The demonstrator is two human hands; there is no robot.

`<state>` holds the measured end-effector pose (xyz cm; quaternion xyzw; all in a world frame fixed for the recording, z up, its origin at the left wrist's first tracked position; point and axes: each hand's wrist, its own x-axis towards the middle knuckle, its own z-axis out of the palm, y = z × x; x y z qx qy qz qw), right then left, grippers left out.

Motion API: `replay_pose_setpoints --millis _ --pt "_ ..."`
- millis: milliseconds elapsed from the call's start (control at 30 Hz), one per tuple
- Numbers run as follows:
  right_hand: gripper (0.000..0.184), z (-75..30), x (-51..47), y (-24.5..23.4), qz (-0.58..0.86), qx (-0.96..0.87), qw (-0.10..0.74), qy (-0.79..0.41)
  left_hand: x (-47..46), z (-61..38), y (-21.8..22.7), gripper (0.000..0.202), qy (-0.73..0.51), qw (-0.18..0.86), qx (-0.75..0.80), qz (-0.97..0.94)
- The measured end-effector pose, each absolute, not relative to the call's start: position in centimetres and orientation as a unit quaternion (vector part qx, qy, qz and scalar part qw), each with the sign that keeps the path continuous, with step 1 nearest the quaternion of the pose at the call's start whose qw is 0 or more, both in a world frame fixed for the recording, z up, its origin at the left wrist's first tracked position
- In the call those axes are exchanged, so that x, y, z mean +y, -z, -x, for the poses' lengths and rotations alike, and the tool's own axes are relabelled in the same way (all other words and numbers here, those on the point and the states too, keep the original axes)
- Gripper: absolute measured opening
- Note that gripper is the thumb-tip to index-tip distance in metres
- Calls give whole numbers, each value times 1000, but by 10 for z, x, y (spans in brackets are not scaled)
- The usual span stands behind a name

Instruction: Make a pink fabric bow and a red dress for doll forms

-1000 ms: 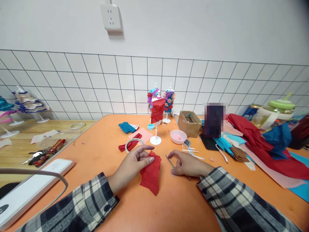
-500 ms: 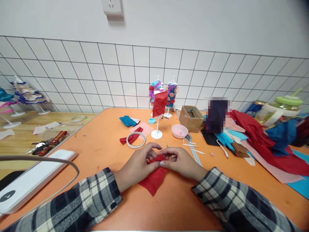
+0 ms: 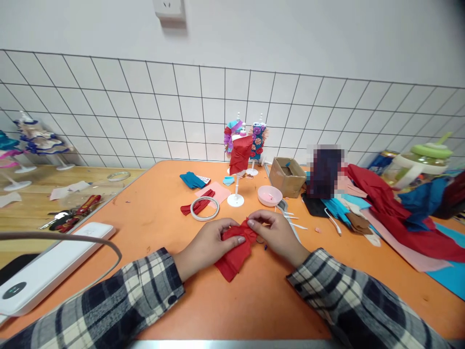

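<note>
A small piece of red fabric (image 3: 234,257) lies bunched on the orange table (image 3: 152,213) in front of me. My left hand (image 3: 207,245) pinches its left upper part, fingers closed on the cloth. My right hand (image 3: 278,232) pinches the fabric's top right corner, fingers pressed together; I cannot make out whether a pin is in them. Both wrists wear plaid sleeves.
Behind my hands stand a small mannequin in a red dress (image 3: 238,160), a tape ring (image 3: 205,208), a pink dish (image 3: 269,195), a cardboard box (image 3: 288,177) and scissors (image 3: 286,218). Heaped red, blue and pink cloth (image 3: 392,213) fills the right. A white device (image 3: 54,264) lies left.
My right hand moved in from beside the fabric and took hold of its top edge. Both hands have gathered the flat cloth into a bunch and lifted its upper part slightly.
</note>
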<state>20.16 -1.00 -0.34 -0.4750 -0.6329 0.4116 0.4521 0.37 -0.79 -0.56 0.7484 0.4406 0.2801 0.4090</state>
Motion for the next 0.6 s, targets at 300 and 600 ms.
replay_pose_setpoints --millis 300,600 --pt "48 -234 -14 -23 334 -586 398 -622 1 -7 14 26 -311 497 462 -665" --pt "7 -194 -33 -26 417 -788 356 -281 -7 -31 18 34 -403 637 383 -534"
